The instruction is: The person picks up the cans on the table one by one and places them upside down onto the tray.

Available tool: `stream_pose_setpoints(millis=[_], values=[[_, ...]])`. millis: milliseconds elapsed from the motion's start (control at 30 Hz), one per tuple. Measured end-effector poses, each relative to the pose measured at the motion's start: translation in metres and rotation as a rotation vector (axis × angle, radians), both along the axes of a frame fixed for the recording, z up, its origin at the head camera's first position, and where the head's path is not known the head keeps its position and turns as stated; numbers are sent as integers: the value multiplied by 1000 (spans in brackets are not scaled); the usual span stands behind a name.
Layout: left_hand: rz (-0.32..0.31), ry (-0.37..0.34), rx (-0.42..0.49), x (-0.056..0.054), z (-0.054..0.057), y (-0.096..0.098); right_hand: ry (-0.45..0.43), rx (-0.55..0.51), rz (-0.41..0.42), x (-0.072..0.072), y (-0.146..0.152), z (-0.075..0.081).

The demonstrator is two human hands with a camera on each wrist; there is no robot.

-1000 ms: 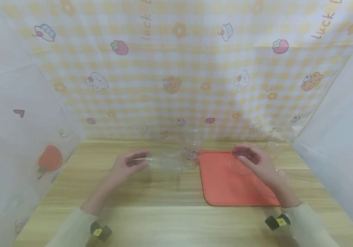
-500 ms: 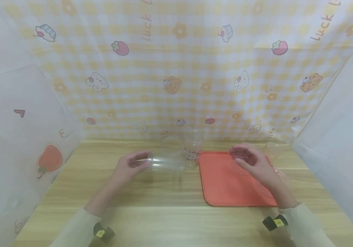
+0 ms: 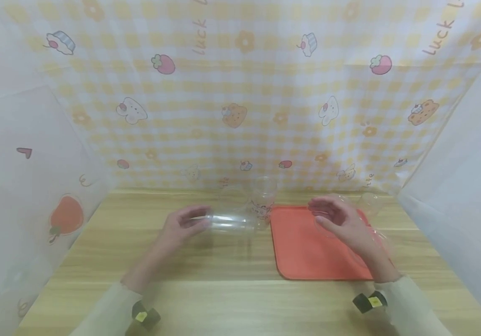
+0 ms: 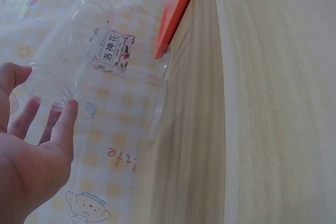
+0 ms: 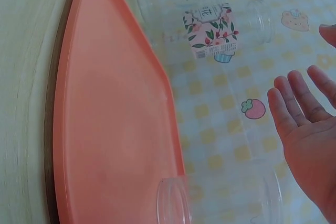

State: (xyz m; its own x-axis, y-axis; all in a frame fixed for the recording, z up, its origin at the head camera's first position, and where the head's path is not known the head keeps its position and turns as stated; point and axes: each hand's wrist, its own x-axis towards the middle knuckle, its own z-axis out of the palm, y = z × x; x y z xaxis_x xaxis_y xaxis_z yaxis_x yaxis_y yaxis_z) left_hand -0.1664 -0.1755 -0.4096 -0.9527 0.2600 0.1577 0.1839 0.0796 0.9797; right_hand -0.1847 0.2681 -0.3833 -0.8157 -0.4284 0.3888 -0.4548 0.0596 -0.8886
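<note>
My left hand holds a clear plastic jar by its ridged end, thumb and fingers spread around it. The jar lies sideways above the table and extends to the right. Just behind it stands a clear jar with a printed label, and another transparent container shows faintly. Over the orange tray, my right hand hovers with loosely bent fingers and nothing in its grasp. In the right wrist view its palm is bare. Clear round pieces on the tray are partly hidden by this hand.
A clear cup-like container stands behind the tray's right side. Another transparent container shows by the tray edge in the right wrist view. A patterned cloth hangs behind the wooden table, with pale sheets at both sides.
My left hand has shifted slightly right, carrying the sideways jar with it. My right hand has drifted a little left over the tray.
</note>
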Motion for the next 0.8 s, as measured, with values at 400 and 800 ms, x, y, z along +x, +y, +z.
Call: stream_pose_setpoints(millis=[400,800], values=[[-35,-11,72,-2,1,12,44,1,20,-3,-11,-2],[-35,-12,111,-3,-3,22,20,-13,44,-3,-23,-8]])
